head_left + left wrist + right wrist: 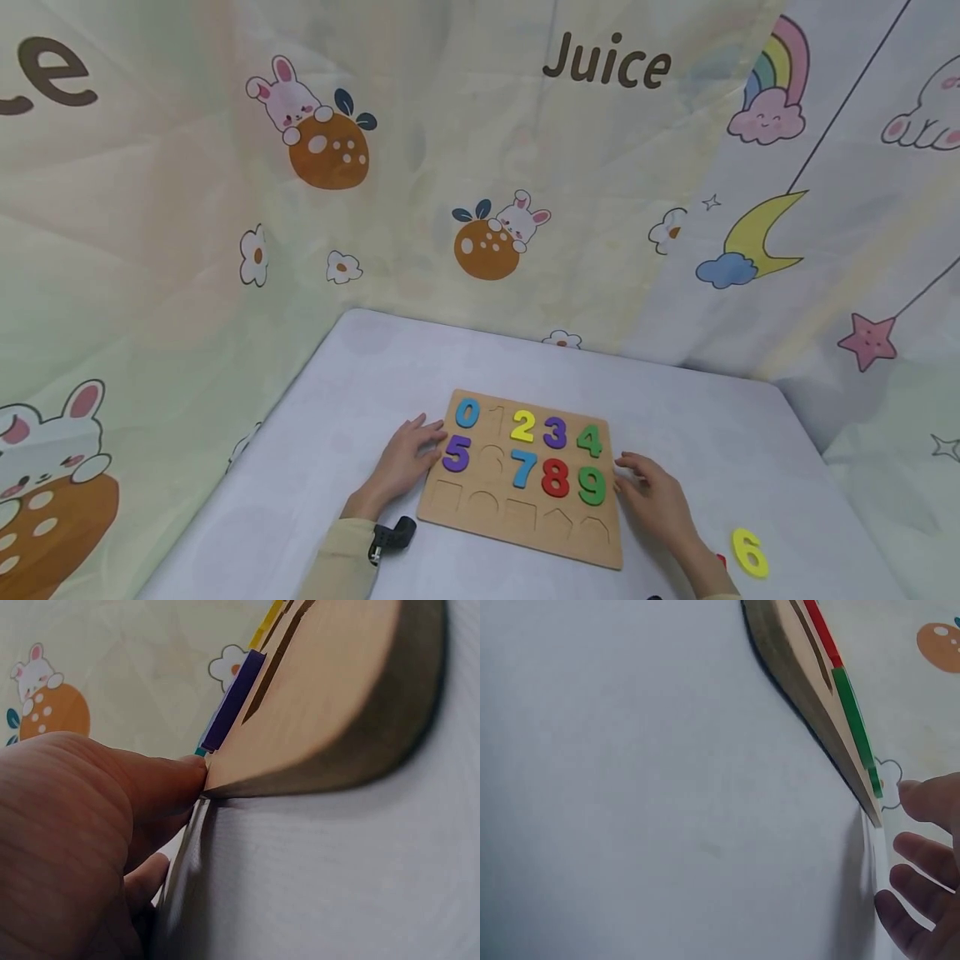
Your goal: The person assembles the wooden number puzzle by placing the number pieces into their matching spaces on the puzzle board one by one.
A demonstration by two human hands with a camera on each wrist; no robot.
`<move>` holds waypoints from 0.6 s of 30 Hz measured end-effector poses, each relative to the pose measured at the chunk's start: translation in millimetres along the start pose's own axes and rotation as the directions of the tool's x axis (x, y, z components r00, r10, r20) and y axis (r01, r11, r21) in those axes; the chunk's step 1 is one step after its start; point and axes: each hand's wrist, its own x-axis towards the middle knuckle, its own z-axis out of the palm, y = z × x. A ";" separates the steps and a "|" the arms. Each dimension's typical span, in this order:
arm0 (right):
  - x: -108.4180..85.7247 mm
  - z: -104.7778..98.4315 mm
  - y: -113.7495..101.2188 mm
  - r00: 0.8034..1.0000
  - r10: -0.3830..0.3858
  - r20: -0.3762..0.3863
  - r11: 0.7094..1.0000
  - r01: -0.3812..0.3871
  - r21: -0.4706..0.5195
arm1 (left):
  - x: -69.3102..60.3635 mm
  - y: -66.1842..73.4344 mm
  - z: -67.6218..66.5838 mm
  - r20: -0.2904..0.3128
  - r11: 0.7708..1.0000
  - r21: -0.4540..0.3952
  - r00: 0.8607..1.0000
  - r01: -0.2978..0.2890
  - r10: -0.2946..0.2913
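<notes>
A wooden number board point(491, 521) lies on the table, with coloured numerals in its upper two rows; the 1 and 6 recesses and the bottom-row shapes are bare. At its left edge, my left hand point(405, 458) touches the wood beside the purple 5 point(456, 454). In the left wrist view the thumb of this hand point(67, 832) meets the board's edge point(322, 742). My right hand point(660, 500) is beside the right edge, near the green 9 point(592, 486). The right wrist view shows its fingers point(922, 859) loosely bent, apart from the board point(810, 705), holding nothing.
A yellow 6 point(750, 552) lies on the white table point(450, 350) at the right, beyond my right forearm. A small red piece point(722, 561) shows partly behind that forearm. Printed cloth point(420, 150) hangs behind and around the table.
</notes>
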 end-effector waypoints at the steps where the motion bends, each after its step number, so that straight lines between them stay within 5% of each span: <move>1: -2.1 -1.5 0.5 1.000 0.009 0.009 1.000 -0.009 -0.004 | -0.2 0.1 -0.1 -0.001 1.000 0.000 1.000 -0.003 0.003; 11: -20.9 -14.8 10.6 0.996 0.056 0.063 0.996 -0.052 -0.071 | -1.7 1.4 0.5 0.001 1.000 -0.001 1.000 0.017 -0.017; 18: -31.7 -25.9 20.4 0.973 0.184 0.137 0.980 -0.170 -0.102 | -1.2 1.0 -0.7 0.004 1.000 -0.011 1.000 0.021 -0.021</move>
